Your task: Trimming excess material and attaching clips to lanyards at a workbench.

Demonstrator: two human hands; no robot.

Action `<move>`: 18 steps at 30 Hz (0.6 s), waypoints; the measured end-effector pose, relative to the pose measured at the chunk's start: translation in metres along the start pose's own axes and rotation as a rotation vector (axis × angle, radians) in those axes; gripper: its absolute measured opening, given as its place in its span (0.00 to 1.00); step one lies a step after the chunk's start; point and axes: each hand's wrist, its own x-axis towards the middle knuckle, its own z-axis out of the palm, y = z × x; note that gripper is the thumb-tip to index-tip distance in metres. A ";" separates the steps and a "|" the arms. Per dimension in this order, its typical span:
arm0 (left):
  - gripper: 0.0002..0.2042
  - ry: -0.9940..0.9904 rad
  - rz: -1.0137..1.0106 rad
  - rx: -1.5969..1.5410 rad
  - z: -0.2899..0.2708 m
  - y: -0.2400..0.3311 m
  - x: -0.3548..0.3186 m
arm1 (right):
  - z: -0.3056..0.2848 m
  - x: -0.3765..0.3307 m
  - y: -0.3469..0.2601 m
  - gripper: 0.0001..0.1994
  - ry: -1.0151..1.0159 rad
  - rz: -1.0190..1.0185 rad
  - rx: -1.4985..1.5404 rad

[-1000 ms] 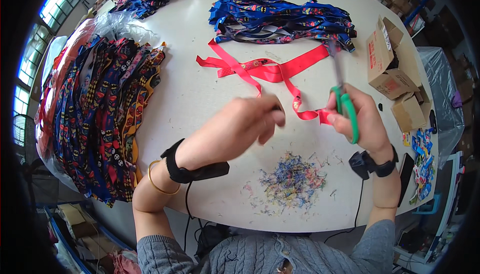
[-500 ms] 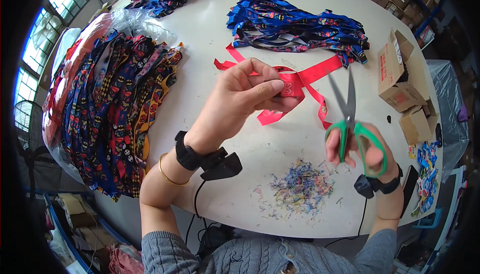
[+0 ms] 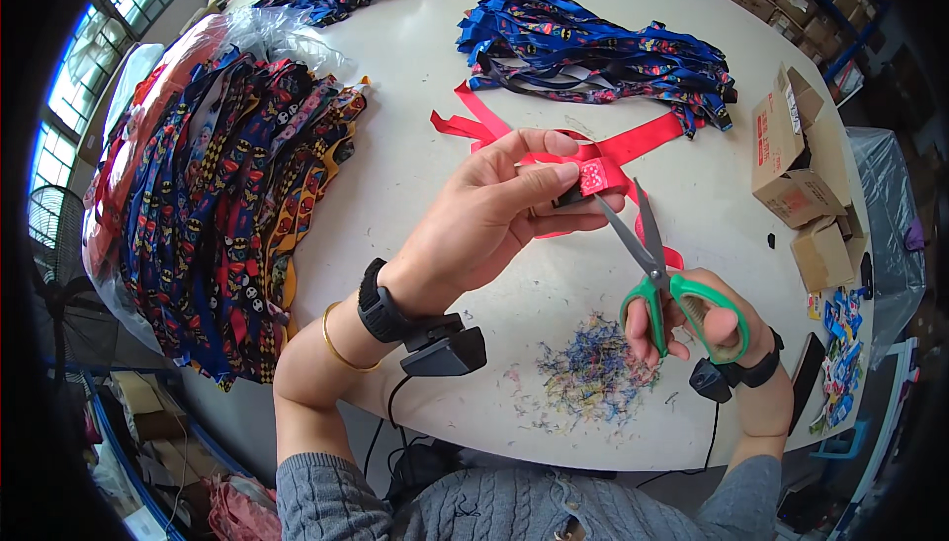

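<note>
My left hand (image 3: 484,205) pinches a red strap (image 3: 647,141) between thumb and fingers. A stitched patch (image 3: 593,177) on the strap shows just past the thumb. Its loose ends trail behind the hand across the table. In my right hand (image 3: 761,338) is a pair of scissors (image 3: 654,256) with green handles, my thumb and fingers through the loops. The blades stand apart and point up and left, their tips close to the strap by my left fingertips. Whether a blade touches the strap, I cannot tell.
Thread scraps (image 3: 593,373) lie in a pile on the white table (image 3: 415,96) below my hands. A bundle of blue printed straps (image 3: 593,46) lies behind, and a large heap of patterned straps (image 3: 217,205) fills the left. Cardboard boxes (image 3: 796,165) stand at the right edge.
The scissors have swung left and their tips have come up to the strap. My left hand has shifted slightly right and down, turning the stitched patch into clearer view.
</note>
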 end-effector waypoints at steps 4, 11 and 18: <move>0.09 0.001 0.004 -0.005 0.000 -0.002 -0.001 | -0.001 -0.001 0.000 0.51 -0.004 -0.005 -0.010; 0.09 -0.005 -0.006 0.004 -0.001 -0.003 -0.002 | 0.002 -0.001 -0.001 0.51 -0.005 0.019 -0.013; 0.10 -0.021 -0.001 -0.034 0.000 -0.004 -0.003 | 0.000 0.000 0.000 0.51 0.013 -0.001 -0.013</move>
